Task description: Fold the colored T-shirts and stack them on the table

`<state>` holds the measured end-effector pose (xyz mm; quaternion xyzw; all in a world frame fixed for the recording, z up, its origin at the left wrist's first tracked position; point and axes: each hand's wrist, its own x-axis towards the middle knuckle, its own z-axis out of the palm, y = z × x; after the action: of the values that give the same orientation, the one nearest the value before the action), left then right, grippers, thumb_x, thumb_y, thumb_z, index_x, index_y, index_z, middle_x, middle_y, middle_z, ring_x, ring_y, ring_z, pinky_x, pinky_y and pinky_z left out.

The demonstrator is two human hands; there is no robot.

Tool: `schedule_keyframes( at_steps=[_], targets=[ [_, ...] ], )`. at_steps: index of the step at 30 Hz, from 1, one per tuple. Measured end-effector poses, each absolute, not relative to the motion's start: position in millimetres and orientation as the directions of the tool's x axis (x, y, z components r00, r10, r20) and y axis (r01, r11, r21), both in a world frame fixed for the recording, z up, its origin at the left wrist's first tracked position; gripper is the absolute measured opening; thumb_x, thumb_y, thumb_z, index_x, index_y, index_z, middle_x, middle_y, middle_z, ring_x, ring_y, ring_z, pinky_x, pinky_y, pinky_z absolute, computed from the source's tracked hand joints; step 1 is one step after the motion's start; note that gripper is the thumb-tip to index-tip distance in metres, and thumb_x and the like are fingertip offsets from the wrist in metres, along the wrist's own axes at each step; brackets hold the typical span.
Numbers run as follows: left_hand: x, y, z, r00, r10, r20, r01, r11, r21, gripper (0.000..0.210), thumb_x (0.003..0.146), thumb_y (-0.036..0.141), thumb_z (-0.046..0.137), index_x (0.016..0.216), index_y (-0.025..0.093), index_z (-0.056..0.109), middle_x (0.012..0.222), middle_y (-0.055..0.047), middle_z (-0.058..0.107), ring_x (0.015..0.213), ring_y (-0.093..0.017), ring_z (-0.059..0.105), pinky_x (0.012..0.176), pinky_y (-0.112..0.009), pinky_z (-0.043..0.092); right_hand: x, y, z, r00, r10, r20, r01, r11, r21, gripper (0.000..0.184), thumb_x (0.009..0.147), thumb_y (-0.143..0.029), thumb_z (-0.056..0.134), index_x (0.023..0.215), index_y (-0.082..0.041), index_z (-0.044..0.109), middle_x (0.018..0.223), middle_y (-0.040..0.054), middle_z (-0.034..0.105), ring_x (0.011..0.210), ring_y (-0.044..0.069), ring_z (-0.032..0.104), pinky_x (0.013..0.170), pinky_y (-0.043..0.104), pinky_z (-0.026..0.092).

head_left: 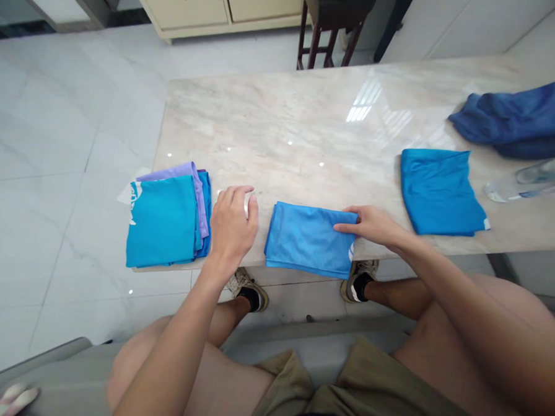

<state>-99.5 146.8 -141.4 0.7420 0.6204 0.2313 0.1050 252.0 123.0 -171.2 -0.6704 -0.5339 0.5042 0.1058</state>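
A light-blue cloth, folded into a rectangle, lies at the table's near edge, with a bit of white print at its right end. My right hand grips its upper right corner, thumb on top; the other fingers are partly hidden. My left hand hovers left of this cloth, fingers curved and thumb apart. A small whitish spot shows between thumb and fingers; I cannot tell what it is. Just left of that hand is a stack of folded cloths, a teal one on top and a lilac one showing beneath.
On the marble table, a folded blue cloth lies to the right. Behind it are a crumpled navy cloth and a clear container lying near the right edge. A dark stool and a cream cabinet stand beyond.
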Motion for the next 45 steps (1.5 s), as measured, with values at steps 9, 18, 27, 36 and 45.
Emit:
schedule_keyframes(
  at_steps=[9, 18, 27, 36, 45],
  targets=[
    [-55, 149, -113, 0.211, 0.922, 0.325, 0.795, -0.355, 0.492, 0.034, 0.111, 0.030, 0.047, 0.118, 0.021, 0.079, 0.124, -0.014, 0.081, 0.122, -0.034, 0.070, 0.113, -0.049, 0.054, 298, 39, -73, 0.210, 0.828, -0.519, 0.353, -0.560, -0.750, 0.051, 0.067, -0.062, 0.105, 0.083, -0.019, 0.083, 0.070, 0.0035, 0.075, 0.064, 0.021, 0.071, 0.056, 0.030, 0.063],
    [-26, 144, -109, 0.287, 0.894, 0.345, 0.797, -0.422, 0.432, 0.040, 0.110, 0.034, 0.044, 0.122, 0.017, 0.079, 0.125, -0.019, 0.081, 0.123, -0.039, 0.069, 0.110, -0.053, 0.057, 388, 19, 4, 0.456, 0.815, -0.357, 0.107, -0.449, -0.887, 0.023, 0.083, -0.028, 0.104, 0.089, -0.016, 0.085, 0.086, 0.0083, 0.084, 0.070, 0.018, 0.076, 0.060, 0.028, 0.070],
    [-29, 157, -129, 0.305, 0.909, 0.283, 0.862, -0.390, 0.323, 0.043, 0.111, 0.039, 0.042, 0.122, 0.018, 0.078, 0.124, -0.018, 0.082, 0.123, -0.038, 0.070, 0.102, -0.049, 0.058, 467, 105, -23, 0.626, 0.760, -0.178, -0.133, -0.122, -0.984, 0.016, 0.097, -0.016, 0.092, 0.101, -0.017, 0.077, 0.095, 0.0049, 0.085, 0.083, 0.018, 0.082, 0.080, 0.032, 0.075],
    [-34, 163, -168, 0.387, 0.908, 0.158, 0.869, -0.417, 0.266, 0.043, 0.111, 0.040, 0.041, 0.122, 0.019, 0.077, 0.123, -0.018, 0.082, 0.121, -0.037, 0.073, 0.099, -0.048, 0.059, 477, 73, -159, 0.497, 0.599, -0.628, -0.434, -0.455, -0.778, 0.015, 0.100, -0.012, 0.085, 0.100, -0.017, 0.071, 0.089, 0.0082, 0.084, 0.080, 0.018, 0.084, 0.078, 0.025, 0.073],
    [-29, 164, -170, 0.431, 0.897, 0.098, 0.869, -0.442, 0.221, 0.043, 0.112, 0.039, 0.041, 0.119, 0.018, 0.078, 0.123, -0.019, 0.082, 0.121, -0.037, 0.072, 0.098, -0.046, 0.059, 474, 85, -157, 0.449, 0.631, -0.633, -0.434, -0.465, -0.772, 0.015, 0.104, -0.017, 0.084, 0.115, -0.016, 0.074, 0.100, 0.0108, 0.087, 0.087, 0.020, 0.086, 0.087, 0.034, 0.075]
  ],
)
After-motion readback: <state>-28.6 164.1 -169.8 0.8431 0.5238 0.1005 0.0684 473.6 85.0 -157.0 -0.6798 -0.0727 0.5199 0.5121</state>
